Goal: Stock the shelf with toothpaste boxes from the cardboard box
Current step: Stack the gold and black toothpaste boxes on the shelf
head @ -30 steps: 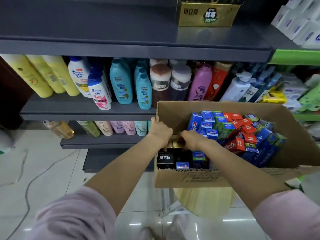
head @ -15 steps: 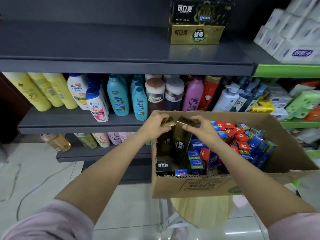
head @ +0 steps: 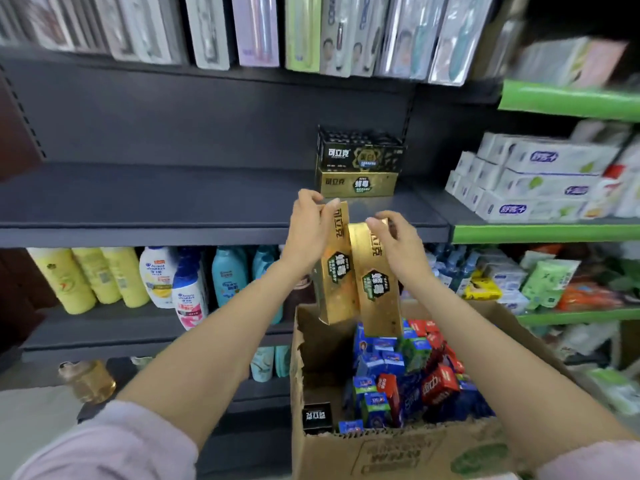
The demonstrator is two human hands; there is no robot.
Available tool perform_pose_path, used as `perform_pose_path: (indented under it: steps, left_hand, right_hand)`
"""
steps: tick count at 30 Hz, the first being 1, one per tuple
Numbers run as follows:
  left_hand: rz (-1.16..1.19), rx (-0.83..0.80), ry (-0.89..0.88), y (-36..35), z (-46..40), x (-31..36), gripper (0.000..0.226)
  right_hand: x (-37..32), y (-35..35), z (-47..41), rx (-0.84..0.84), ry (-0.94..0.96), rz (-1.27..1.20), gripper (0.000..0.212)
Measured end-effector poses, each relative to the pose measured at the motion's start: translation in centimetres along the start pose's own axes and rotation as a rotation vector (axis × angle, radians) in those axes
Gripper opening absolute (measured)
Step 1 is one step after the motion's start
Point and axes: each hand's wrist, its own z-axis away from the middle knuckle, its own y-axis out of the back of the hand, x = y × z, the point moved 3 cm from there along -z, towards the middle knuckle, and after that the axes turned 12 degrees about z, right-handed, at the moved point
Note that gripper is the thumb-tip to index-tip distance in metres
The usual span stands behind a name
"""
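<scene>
My left hand grips the top of a gold toothpaste box that hangs upright. Beside it my right hand grips a second gold toothpaste box, tilted slightly. Both boxes hang above the open cardboard box, just below the front edge of the dark grey shelf. On that shelf stands a stack of a black toothpaste box on a gold one. The cardboard box holds several blue, red and green toothpaste boxes and one black box.
White toothpaste boxes fill the green-edged shelf to the right. Toothbrush packs hang above. Shampoo bottles line the shelf below, with wipes packs at the right. The grey shelf stretches bare to the left of the stack.
Both hands have lifted the two gold boxes out of the cardboard box and up toward the grey shelf. The view has tilted upward.
</scene>
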Motion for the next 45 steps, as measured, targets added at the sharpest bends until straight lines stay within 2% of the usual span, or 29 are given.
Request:
perform_pose_path:
  steps: [4,7,12,17,21,25,30,32,35,37,40,43,45]
  left_hand:
    - [-0.076,-0.006,-0.003,0.1,-2.8,1.9,0.050]
    - [-0.093,0.086,0.037,0.5,-4.7,2.3,0.061]
    - [-0.226,0.128,0.040,0.4,-8.8,2.5,0.053]
    - [-0.453,-0.048,-0.010,-0.9,-11.1,3.1,0.052]
    - [-0.569,-0.096,-0.016,-0.9,-12.4,2.6,0.059]
    - [-0.616,-0.165,-0.007,-1.0,-13.1,2.1,0.059]
    - [-0.615,-0.267,-0.065,-2.1,-13.8,2.4,0.060]
    - [-0.606,-0.306,-0.103,-3.2,-14.1,2.8,0.060]
    - [-0.551,-0.347,-0.120,-4.7,-14.9,3.3,0.060]
    - [-0.510,-0.379,-0.105,-5.7,-15.2,3.6,0.064]
    - [-0.432,-0.379,-0.096,-7.0,-15.4,4.0,0.075]
    - [-0.329,-0.346,-0.083,-7.0,-15.5,4.0,0.081]
    - [-0.397,-0.400,-0.032,-6.1,-15.5,3.0,0.084]
  right_hand:
    - [-2.5,2.4,-4.3,-0.035,0.138,0.179,0.061]
    - [-4.0,3.2,-7.7,-0.043,0.222,0.327,0.068]
    - [-5.4,2.4,-13.8,-0.152,0.318,0.566,0.060]
    - [-6.3,-0.4,-18.1,-0.272,0.522,0.758,0.053]
    - [-5.2,-2.7,-20.2,-0.321,0.594,0.815,0.048]
    - [-2.4,-3.3,-19.7,-0.472,0.464,0.595,0.044]
    - [0.3,-1.5,-19.3,-0.366,0.390,0.444,0.057]
    - [0.5,-0.7,-18.5,-0.403,0.346,0.241,0.064]
    - [0.8,-0.3,-16.8,-0.589,0.244,-0.170,0.069]
    - [1.3,0.0,-16.6,-0.530,0.206,-0.251,0.064]
    - [1.7,1.0,-16.7,-0.357,0.203,-0.194,0.046]
    - [1.9,2.1,-16.9,-0.270,0.174,-0.214,0.039]
    - [2.7,2.7,-17.1,-0.197,0.131,-0.228,0.038]
